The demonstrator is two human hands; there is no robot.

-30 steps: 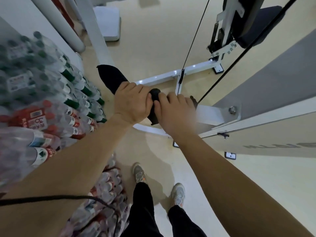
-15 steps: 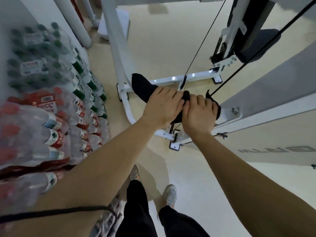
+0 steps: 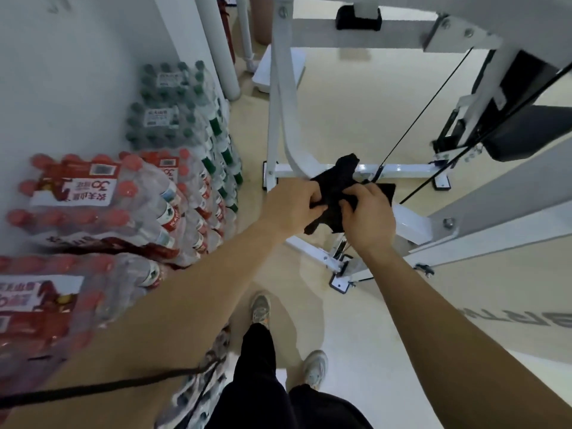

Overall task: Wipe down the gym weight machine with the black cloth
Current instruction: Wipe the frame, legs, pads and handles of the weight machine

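Note:
The black cloth [image 3: 335, 187] hangs crumpled in the air between both hands, in front of the white weight machine frame [image 3: 278, 125]. My left hand [image 3: 294, 209] grips the cloth's left side with curled fingers. My right hand [image 3: 368, 215] pinches its right side. The cloth is off the white arm [image 3: 411, 226] that juts toward me at the right. Black cables [image 3: 427, 106] run diagonally from the upper right down to the base bar [image 3: 399, 170].
Shrink-wrapped packs of water bottles [image 3: 123, 193] are stacked along the wall at the left. The machine's black seat pad [image 3: 532, 131] is at the upper right. A grey panel [image 3: 510, 187] fills the right. My feet [image 3: 288, 335] stand on beige floor.
Both hands have lifted the cloth off the white arm and now hold it loose between them. The view tilted up, showing more of the frame.

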